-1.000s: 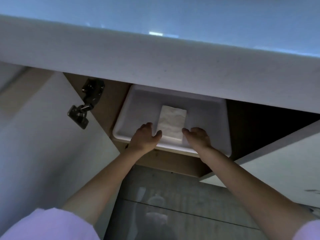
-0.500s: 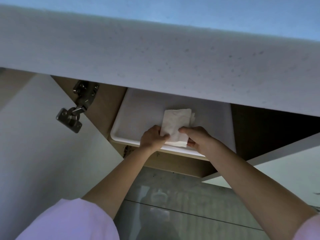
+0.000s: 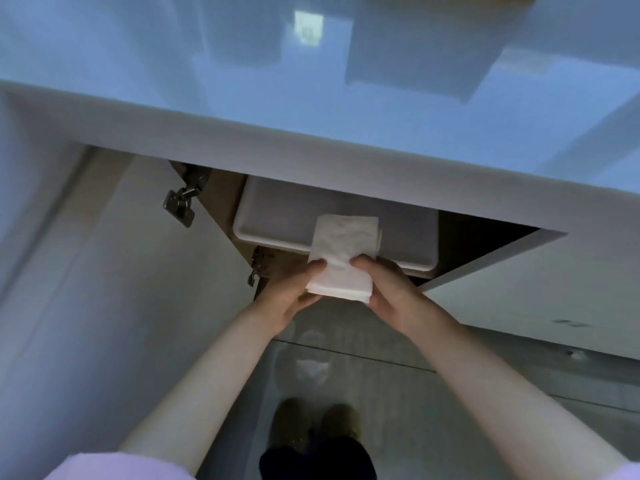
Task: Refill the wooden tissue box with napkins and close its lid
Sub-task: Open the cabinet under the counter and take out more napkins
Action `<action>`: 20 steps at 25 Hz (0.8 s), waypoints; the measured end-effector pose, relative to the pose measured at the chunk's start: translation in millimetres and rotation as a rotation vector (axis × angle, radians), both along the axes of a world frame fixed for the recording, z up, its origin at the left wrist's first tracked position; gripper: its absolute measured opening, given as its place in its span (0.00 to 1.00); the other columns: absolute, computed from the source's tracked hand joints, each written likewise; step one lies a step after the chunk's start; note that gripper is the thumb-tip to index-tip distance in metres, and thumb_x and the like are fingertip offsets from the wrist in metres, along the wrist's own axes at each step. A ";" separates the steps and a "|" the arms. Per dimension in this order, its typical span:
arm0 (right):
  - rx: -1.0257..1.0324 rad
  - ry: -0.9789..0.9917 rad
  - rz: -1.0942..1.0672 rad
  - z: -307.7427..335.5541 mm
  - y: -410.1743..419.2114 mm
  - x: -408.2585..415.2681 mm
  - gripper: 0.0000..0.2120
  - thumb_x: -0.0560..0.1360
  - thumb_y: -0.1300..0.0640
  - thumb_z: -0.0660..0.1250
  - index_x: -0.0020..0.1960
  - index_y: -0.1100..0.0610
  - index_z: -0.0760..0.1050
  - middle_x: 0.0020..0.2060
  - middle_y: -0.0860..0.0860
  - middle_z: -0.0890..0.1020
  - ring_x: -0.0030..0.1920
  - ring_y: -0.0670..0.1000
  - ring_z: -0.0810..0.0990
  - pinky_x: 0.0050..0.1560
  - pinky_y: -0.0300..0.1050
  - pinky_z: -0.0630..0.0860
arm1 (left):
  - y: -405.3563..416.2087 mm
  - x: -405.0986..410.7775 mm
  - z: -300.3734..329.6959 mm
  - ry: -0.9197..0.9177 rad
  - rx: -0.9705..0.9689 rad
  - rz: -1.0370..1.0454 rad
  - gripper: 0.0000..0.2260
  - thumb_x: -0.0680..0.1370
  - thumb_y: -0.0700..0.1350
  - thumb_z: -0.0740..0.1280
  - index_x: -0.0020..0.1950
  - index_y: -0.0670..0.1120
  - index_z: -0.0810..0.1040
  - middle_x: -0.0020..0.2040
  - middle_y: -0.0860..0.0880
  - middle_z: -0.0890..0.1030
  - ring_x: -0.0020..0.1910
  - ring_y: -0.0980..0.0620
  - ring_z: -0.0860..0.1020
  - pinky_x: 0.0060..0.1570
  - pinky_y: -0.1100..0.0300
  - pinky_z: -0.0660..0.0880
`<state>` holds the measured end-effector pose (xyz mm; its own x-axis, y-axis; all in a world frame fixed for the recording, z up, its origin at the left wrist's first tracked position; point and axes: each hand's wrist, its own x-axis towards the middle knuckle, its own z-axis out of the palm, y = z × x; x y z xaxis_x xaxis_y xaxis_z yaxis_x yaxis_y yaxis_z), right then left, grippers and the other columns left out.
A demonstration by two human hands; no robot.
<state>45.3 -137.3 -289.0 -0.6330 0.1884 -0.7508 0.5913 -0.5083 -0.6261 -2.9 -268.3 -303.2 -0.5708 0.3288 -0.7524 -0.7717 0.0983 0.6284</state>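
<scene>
Both hands, the left hand (image 3: 294, 289) and right hand (image 3: 389, 289), are gripping the napkin stack (image 3: 343, 258) from either side, keeping it squared above the white tray (image 3: 277, 220) in the cupboard under the desk (image 3: 311, 140).

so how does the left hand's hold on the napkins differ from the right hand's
The left hand grips the napkins from the left edge, the right hand from the right edge. The left thumb lies on top near the stack's left side; the right thumb reaches further in toward the middle. Both are shut on the same stack, holding its near end just in front of the white tray.
</scene>
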 end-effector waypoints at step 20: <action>0.279 -0.072 0.219 226.6 -38.3 124.2 0.14 0.75 0.54 0.64 0.60 0.56 0.72 0.56 0.52 0.81 0.55 0.52 0.80 0.58 0.52 0.78 | -52.6 97.1 222.8 0.002 0.133 -0.085 0.27 0.67 0.53 0.69 0.64 0.47 0.71 0.59 0.47 0.80 0.54 0.48 0.81 0.51 0.53 0.80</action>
<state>169.5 -175.6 -62.3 -0.6283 0.2583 -0.7338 0.7148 -0.1804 -0.6756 94.2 -320.9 -80.4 -0.5380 0.4730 -0.6977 -0.7627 0.0793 0.6419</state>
